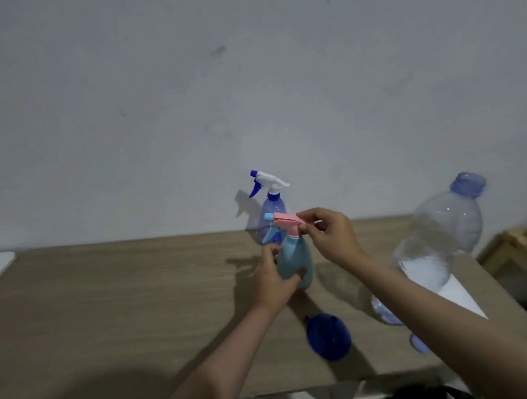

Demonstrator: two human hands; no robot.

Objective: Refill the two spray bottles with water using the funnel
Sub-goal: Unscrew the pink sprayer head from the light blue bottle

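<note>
Wooden table (pixel 115 298) bore an uncapped water bottle (pixel 441 235), then the teal spray bottle (pixel 296 263) gripped around its body by the left hand (pixel 274 278) while the right hand (pixel 331 237) pinched its pink trigger head (pixel 288 222), beside a blue funnel (pixel 328 336).

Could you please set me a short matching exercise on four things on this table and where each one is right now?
Things:
1. light blue spray bottle
2. purple spray bottle
3. blue funnel
4. big water bottle

States:
A. lying on the table, nearest the camera
B. standing uncapped at the right
C. gripped by both hands
D. standing by the wall, untouched

Pairs: 1-C, 2-D, 3-A, 4-B
</note>
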